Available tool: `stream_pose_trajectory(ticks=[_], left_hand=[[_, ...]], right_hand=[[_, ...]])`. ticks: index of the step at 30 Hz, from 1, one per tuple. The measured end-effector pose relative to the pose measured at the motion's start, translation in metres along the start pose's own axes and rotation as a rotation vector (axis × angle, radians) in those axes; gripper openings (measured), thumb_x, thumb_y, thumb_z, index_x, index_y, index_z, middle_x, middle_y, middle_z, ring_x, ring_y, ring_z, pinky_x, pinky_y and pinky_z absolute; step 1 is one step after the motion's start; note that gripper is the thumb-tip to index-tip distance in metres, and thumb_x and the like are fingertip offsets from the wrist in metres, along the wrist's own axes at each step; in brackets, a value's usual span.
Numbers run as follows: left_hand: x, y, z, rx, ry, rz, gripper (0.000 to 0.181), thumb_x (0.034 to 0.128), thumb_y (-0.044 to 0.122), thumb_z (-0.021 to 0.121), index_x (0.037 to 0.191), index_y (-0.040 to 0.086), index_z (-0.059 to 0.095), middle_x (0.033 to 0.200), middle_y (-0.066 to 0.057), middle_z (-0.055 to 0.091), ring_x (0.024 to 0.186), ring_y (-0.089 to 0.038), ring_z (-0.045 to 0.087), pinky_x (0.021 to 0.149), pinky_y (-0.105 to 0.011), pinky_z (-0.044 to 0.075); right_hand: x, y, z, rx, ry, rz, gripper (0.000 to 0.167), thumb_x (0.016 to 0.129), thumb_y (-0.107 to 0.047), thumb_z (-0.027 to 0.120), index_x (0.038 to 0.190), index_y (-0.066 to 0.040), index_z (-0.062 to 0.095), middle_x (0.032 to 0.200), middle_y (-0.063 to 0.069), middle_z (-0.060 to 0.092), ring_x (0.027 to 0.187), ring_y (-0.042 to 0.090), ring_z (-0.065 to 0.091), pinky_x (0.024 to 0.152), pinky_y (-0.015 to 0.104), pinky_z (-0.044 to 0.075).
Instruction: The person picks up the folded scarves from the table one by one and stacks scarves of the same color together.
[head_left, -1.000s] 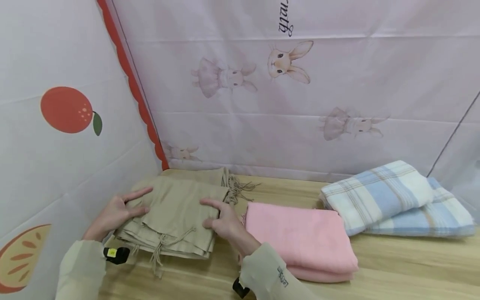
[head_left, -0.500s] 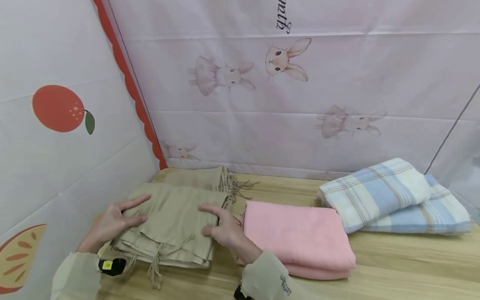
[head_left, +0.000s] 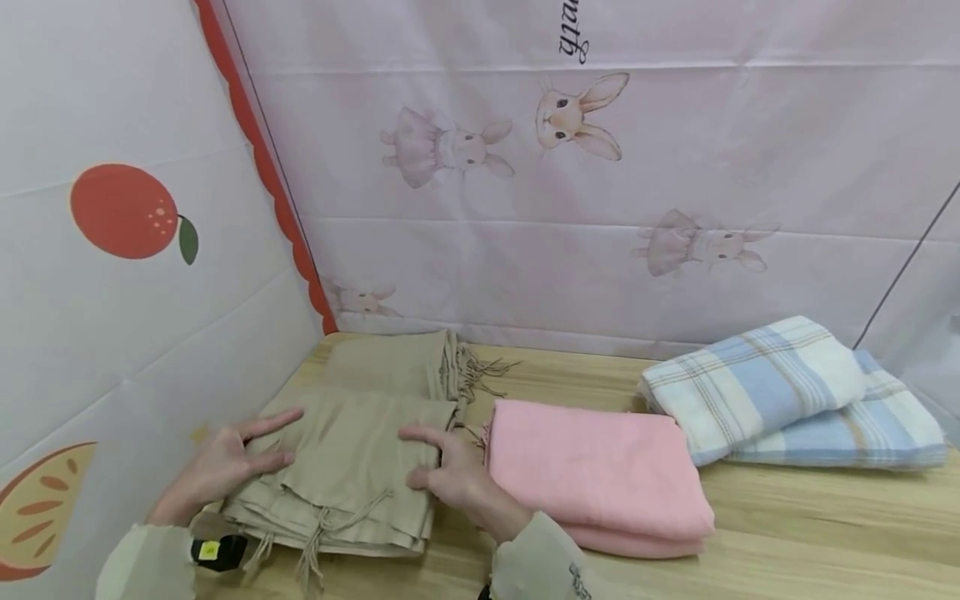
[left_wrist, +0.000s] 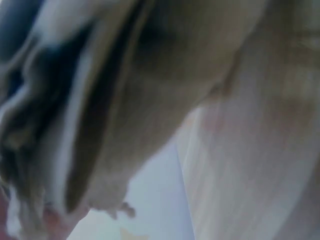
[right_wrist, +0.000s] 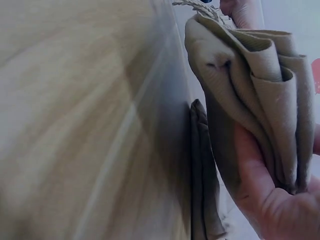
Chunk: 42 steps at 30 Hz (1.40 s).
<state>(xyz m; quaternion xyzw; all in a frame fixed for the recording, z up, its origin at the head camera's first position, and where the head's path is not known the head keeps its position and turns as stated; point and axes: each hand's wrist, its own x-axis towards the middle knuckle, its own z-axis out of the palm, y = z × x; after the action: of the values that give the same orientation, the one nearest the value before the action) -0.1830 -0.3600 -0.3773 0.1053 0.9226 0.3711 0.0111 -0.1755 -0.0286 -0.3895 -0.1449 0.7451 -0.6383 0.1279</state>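
A folded beige scarf with thin fringe hangs between both hands at the table's left. My left hand grips its left side, thumb and index finger over the top. On the right side my right hand pinches it, and the right wrist view shows fingers tucked under and between the layers. The folded bundle stands apart from the wood there. Behind it lies a second folded beige scarf, fringe pointing right, partly covered in the head view. In the left wrist view the cloth is close and blurred.
A folded pink scarf lies just right of my right hand. Two folded blue-and-white plaid scarves overlap at the far right. The wooden table meets a rabbit-print curtain at the back and a fruit-print sheet at left.
Both hands have drawn the held scarf a little toward me. More of the second beige scarf behind it now shows. The pink and plaid scarves have stayed in place.
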Motion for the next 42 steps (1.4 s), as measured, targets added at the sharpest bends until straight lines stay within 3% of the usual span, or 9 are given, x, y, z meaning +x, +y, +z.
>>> stream_pose_trajectory(ticks=[5,9,16,23,28,31,34,39,42], left_hand=[[-0.004,-0.006,0.003,0.001,-0.037,0.023,0.06,0.0928,0.028,0.076,0.147,0.011,0.056,0.114,-0.015,0.069,0.075,0.009,0.05,0.079,-0.021,0.047],[-0.007,-0.01,0.004,-0.015,-0.076,0.011,0.059,0.093,0.026,0.076,0.146,0.01,0.056,0.134,-0.013,0.063,0.096,0.01,0.049,0.085,-0.02,0.045],[-0.012,-0.017,0.002,0.0,-0.171,-0.001,0.061,0.0926,0.025,0.076,0.146,0.005,0.055,0.135,-0.025,0.059,0.124,-0.041,0.052,0.093,-0.041,0.048],[-0.015,-0.027,0.002,-0.072,-0.303,0.029,0.057,0.0955,0.017,0.071,0.144,-0.005,0.052,0.13,-0.033,0.058,0.135,-0.054,0.03,0.082,-0.021,0.048],[-0.006,-0.031,0.007,-0.088,-0.298,0.019,0.059,0.0932,0.016,0.073,0.143,-0.007,0.052,0.132,-0.038,0.054,0.114,-0.045,0.054,0.076,-0.023,0.05],[0.001,-0.031,0.009,-0.062,-0.267,0.008,0.061,0.0927,0.017,0.073,0.144,-0.007,0.051,0.072,-0.012,0.062,0.056,-0.016,0.045,0.07,-0.024,0.047],[0.005,-0.03,0.01,-0.043,-0.247,-0.028,0.064,0.0922,0.019,0.074,0.146,-0.006,0.049,0.052,0.014,0.027,0.051,-0.004,0.022,0.07,-0.024,0.042],[0.008,-0.03,0.01,-0.043,-0.232,-0.074,0.065,0.0922,0.019,0.074,0.147,-0.004,0.048,0.051,0.013,0.026,0.05,-0.006,0.023,0.066,-0.025,0.044],[0.006,-0.031,0.008,-0.019,-0.23,-0.06,0.063,0.0919,0.02,0.075,0.146,-0.003,0.051,0.071,-0.015,0.062,0.066,-0.026,0.059,0.077,-0.036,0.052]], right_hand=[[-0.003,0.007,-0.001,0.011,-0.023,-0.007,0.059,0.077,0.013,0.071,0.132,-0.009,0.067,0.147,0.018,0.051,0.135,0.039,0.045,0.11,0.057,0.035],[-0.005,0.012,-0.003,0.053,-0.075,0.043,0.057,0.08,0.015,0.069,0.133,-0.007,0.066,0.148,0.022,0.046,0.096,0.029,0.067,0.076,0.044,0.059],[-0.006,0.02,-0.005,0.117,-0.149,0.125,0.055,0.083,0.015,0.067,0.134,-0.004,0.064,0.133,0.021,0.052,0.082,0.029,0.07,0.061,0.044,0.06],[-0.006,0.021,-0.004,0.094,-0.16,0.172,0.053,0.083,0.014,0.068,0.133,-0.004,0.065,0.132,0.019,0.051,0.082,0.031,0.07,0.061,0.046,0.06],[-0.002,0.02,-0.003,0.061,-0.135,0.191,0.053,0.083,0.013,0.068,0.133,-0.005,0.065,0.134,0.022,0.05,0.081,0.028,0.069,0.061,0.043,0.059],[0.001,0.019,-0.002,0.041,-0.112,0.19,0.054,0.083,0.013,0.067,0.134,-0.006,0.064,0.138,0.022,0.047,0.078,0.025,0.067,0.06,0.042,0.059],[0.005,0.02,-0.001,0.03,-0.093,0.185,0.056,0.083,0.013,0.067,0.135,-0.006,0.063,0.135,0.023,0.048,0.076,0.025,0.067,0.059,0.042,0.059],[0.008,0.02,0.0,0.034,-0.074,0.186,0.058,0.082,0.014,0.065,0.136,-0.005,0.062,0.128,0.023,0.051,0.077,0.026,0.068,0.061,0.043,0.059],[0.008,0.02,0.002,0.027,-0.075,0.181,0.059,0.081,0.015,0.065,0.136,-0.005,0.062,0.13,0.024,0.051,0.076,0.026,0.067,0.06,0.042,0.059]])
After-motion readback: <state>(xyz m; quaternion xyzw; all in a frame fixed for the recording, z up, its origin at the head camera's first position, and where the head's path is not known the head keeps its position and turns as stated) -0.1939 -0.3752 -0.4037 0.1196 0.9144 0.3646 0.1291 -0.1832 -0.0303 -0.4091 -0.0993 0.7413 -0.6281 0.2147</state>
